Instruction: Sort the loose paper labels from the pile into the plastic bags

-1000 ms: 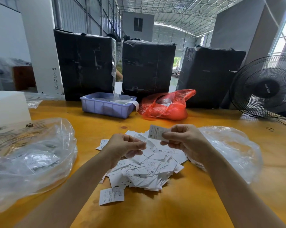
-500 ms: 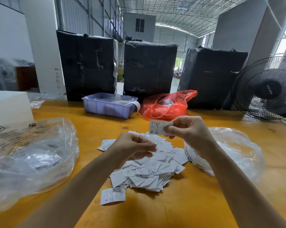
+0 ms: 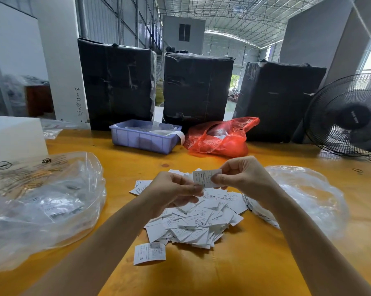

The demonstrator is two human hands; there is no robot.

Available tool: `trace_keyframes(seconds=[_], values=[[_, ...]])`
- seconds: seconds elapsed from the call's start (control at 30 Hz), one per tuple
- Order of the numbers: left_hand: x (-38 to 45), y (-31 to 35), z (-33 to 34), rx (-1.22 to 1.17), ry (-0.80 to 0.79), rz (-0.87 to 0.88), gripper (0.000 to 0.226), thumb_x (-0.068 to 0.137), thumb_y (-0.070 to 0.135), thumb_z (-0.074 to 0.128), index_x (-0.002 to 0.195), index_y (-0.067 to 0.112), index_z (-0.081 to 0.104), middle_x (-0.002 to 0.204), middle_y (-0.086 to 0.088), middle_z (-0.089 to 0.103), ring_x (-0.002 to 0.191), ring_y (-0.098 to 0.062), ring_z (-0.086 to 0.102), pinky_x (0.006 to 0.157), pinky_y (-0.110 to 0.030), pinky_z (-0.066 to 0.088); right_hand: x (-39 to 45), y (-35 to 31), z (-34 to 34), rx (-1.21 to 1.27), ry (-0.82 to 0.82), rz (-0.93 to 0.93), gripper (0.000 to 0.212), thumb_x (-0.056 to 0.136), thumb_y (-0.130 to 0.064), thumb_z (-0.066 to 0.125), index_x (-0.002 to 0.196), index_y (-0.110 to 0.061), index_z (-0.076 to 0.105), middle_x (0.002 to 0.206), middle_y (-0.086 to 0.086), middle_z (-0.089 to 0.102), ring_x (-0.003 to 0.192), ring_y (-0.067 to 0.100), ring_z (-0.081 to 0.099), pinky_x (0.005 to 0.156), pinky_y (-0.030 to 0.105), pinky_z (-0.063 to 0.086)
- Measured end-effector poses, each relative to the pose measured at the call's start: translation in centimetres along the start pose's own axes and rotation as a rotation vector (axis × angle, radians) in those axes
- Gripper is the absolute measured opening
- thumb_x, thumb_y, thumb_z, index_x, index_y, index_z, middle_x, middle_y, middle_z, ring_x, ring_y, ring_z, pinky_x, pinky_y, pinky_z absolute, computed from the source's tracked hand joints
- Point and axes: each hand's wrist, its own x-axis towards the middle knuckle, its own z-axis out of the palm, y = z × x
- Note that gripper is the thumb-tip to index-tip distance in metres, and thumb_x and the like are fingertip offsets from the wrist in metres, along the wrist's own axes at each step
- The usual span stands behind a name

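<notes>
Your right hand (image 3: 242, 176) pinches one label (image 3: 206, 177) above the pile (image 3: 201, 221) at the table's (image 3: 255, 263) middle; your left hand (image 3: 171, 192) touches the label's near left corner with its fingertips, fingers curled. Two clear bags flank the pile: the left bag (image 3: 41, 206) and the right bag (image 3: 308, 201). One stray label (image 3: 149, 253) lies nearest you. Far back stand three black bales (image 3: 198, 86).

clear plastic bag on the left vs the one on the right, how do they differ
The clear plastic bag on the left bears dark printed marks and looks bigger in this view; the clear plastic bag on the right shows no print. The left bag lies apart from the pile of white paper labels; the right bag lies against it, partly behind the right arm. Both are crumpled, see-through, and hold white labels.
</notes>
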Motion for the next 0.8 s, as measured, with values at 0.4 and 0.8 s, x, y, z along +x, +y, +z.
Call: trace_keyframes(seconds=[0.4,0.8], values=[[0.0,0.0,0.6,0.0,-0.068,-0.007,0.029,0.059,0.019,0.078,0.078,0.0,0.068,0.068,-0.009,0.071,0.061,-0.014,0.069,0.051,-0.016,0.05,-0.3,-0.3,-0.2,-0.028,-0.152,0.088,0.005,0.076,-0.014,0.076,0.072,-0.013,0.072,0.069,0.005,0.071,0.061,0.01,0.06,0.061,0.023,0.048],[0.2,-0.3,0.8,-0.197,-0.079,-0.066,0.029,0.08,0.017,0.066,0.098,-0.006,0.066,0.088,-0.019,0.073,0.072,-0.024,0.072,0.066,-0.027,0.059,0.0,0.3,1.6,0.069,0.106,0.001,0.011,0.078,-0.004,0.072,0.085,-0.007,0.064,0.073,0.013,0.07,0.06,0.018,0.069,0.06,0.026,0.058]])
